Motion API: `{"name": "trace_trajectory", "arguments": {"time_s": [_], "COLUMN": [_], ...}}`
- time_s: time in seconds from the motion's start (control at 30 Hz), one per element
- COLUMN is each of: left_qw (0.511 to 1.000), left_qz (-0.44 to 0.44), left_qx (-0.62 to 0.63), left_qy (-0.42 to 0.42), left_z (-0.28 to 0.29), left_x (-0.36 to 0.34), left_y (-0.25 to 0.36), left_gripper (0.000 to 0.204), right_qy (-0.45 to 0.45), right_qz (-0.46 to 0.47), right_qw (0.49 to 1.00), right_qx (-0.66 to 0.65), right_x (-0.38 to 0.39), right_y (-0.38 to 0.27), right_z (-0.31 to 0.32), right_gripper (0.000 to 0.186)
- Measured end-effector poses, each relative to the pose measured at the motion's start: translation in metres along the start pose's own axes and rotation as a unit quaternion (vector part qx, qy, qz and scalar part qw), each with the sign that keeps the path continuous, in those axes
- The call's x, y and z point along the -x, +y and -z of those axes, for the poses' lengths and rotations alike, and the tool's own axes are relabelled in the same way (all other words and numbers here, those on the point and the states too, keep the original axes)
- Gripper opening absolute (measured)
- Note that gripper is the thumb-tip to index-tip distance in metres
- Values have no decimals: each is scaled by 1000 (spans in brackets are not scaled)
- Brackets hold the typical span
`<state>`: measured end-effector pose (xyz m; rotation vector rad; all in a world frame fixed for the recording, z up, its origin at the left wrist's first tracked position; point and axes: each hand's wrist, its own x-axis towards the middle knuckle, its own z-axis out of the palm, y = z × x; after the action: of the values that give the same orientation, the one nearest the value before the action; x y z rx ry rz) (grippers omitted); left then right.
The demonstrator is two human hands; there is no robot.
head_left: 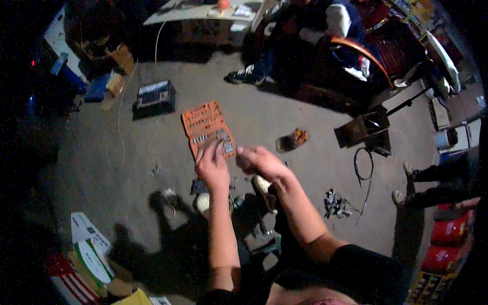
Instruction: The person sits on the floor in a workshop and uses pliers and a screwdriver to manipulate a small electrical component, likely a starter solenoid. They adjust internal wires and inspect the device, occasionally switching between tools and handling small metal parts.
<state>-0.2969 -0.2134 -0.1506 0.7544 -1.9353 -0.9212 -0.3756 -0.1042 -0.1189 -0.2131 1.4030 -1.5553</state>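
Observation:
An orange tool case lies unfolded on the floor in front of me, with rows of small metal sockets and bits in both halves. My left hand reaches over the near half, its fingers stretched out and somewhat apart among the sockets. Part of that half is hidden beneath it. Just right of the case's near corner is my right hand, its fingers curled in and the thumb pointing at the case. Whatever it may be holding is too small and dim to make out.
A black toolbox stands left beyond the case. To the right are a clear container with orange pieces, an open dark box, a coiled black cable and a metal parts pile. One person sits ahead; another's legs show at right.

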Motion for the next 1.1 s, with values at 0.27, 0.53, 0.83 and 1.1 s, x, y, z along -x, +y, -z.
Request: {"name": "trace_trajectory", "arguments": {"time_s": [0.27, 0.53, 0.83, 1.1], "left_qw": [992, 990, 998, 979], "left_qz": [32, 31, -4, -64], "left_qx": [120, 140, 61, -117], "left_qy": [-17, -16, 2, -156], "left_z": [8, 5, 1, -3], "left_x": [-3, -4, -1, 7], "left_y": [9, 15, 10, -11], "left_gripper": [15, 12, 14, 15], "right_qy": [179, 180, 174, 113], "right_qz": [115, 149, 183, 248], "right_qw": [976, 972, 947, 915], "right_qx": [45, 13, 197, 299], "right_x": [-14, -18, -13, 0], "right_y": [7, 8, 8, -2], "right_z": [17, 16, 17, 9], "right_gripper": [40, 32, 26, 20]}}
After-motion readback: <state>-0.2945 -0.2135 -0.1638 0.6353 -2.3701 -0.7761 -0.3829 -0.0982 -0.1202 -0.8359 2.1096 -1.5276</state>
